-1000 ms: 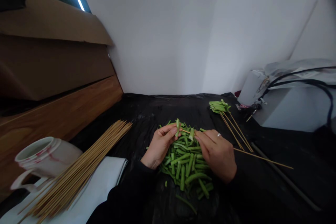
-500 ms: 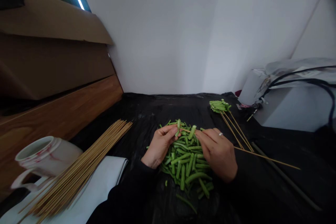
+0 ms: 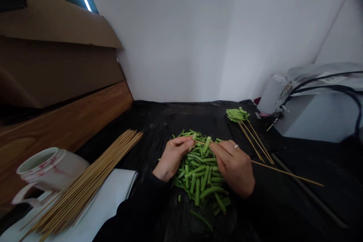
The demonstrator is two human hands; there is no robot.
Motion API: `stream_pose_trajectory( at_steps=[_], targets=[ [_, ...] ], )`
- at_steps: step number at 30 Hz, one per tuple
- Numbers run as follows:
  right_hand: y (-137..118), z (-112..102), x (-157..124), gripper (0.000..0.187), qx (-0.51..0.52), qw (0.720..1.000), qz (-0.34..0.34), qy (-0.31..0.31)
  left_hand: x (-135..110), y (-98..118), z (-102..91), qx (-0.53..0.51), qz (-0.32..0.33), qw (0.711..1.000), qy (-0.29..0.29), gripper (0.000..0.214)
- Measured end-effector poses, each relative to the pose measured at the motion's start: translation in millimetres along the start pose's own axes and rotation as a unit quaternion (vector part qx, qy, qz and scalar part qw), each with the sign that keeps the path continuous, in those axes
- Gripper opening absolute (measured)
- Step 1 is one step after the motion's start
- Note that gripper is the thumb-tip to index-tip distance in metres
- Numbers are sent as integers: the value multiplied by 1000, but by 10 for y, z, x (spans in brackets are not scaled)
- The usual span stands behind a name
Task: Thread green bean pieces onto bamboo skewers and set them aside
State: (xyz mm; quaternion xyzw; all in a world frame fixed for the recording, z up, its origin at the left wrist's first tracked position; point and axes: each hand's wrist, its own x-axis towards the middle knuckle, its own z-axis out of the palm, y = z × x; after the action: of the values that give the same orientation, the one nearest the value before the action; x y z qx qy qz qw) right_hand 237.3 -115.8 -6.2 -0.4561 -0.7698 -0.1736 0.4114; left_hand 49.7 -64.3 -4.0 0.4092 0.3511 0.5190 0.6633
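Note:
Between the fingertips of my left hand (image 3: 174, 157) is a short green bean piece (image 3: 194, 136), at the tip of a thin wooden skewer (image 3: 286, 172). My right hand (image 3: 234, 164), with a ring on one finger, grips that skewer, whose long end sticks out to the right. A second bean piece (image 3: 207, 144) sits across the skewer just by my right fingertips. Below both hands spreads a heap of cut green beans (image 3: 198, 176). Whether the skewer's point goes right through the left piece is hidden by my fingers.
Loose bamboo skewers (image 3: 93, 181) lie on a white cloth (image 3: 120, 189) beside a mug (image 3: 53, 166) at left. Several filled skewers (image 3: 236, 114) rest at the back right. A white box with cables (image 3: 312, 113) stands right; a cardboard box (image 3: 56, 68) is at left.
The bean piece in my left fingers has tipped and sits lower in the pinch. My right hand has shifted slightly left, and the skewer's far end has dropped a little.

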Motion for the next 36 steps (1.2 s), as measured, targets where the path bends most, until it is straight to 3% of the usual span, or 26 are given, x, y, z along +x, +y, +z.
stream_pose_trajectory(
  at_steps=[17, 23, 36],
  targets=[
    [-11, 68, -69, 24, 76, 997, 18, 6, -49, 88, 45, -32, -23, 999, -22, 23],
    [-32, 108, -98, 26, 99, 995, 14, 2, -86, 68, 93, -14, -28, 998, -55, 23],
    [-93, 82, -85, 33, 96, 995, 21, 9, -105, 78, 106, 71, 0, 996, -50, 19]
  ],
)
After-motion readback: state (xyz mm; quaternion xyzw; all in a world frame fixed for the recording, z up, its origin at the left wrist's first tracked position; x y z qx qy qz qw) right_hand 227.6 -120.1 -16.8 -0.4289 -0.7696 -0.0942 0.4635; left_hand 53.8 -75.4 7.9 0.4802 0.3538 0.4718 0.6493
